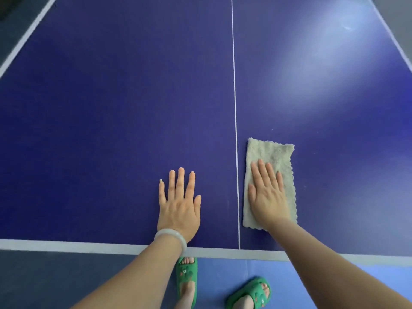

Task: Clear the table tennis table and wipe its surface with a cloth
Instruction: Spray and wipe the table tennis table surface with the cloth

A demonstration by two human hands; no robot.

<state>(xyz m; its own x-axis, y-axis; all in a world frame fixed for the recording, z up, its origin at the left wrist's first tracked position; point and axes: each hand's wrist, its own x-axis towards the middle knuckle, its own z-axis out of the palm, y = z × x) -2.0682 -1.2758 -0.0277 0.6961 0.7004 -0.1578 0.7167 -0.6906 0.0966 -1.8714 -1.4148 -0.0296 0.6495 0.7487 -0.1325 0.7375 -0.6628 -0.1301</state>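
On the blue table tennis table, the right hand presses flat on a soft, light, probably damp cloth; the left hand rests open, bracing.

Right green slipper on blue floor mat; left green slipper beside; pale bangle on wrist.

Below you, two sections: dark grey flooring to your left, paler blue mat to your right, meeting edge to edge. A further grey floor strip shows at your far upper left.
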